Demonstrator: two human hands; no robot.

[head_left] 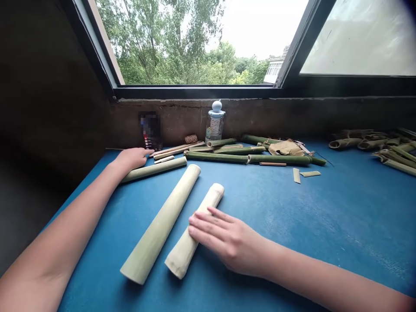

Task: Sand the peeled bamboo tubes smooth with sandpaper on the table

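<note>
Resting the right hand point(221, 236), a bit spread, across the short bamboo point(183, 248) beside the long bamboo point(162, 221) on the counter point(276, 216), maybe to stop rolling. Holding the left hand point(131, 158) by the far bamboo point(156, 169); cannot tell if pinching.

left arm point(74, 232): outstretched forward | left grip point(130, 159): back upward | right arm point(308, 273): angled inward | right grip point(227, 238): flattened

No legible lettering, even on the lidded jar point(215, 126).
</note>
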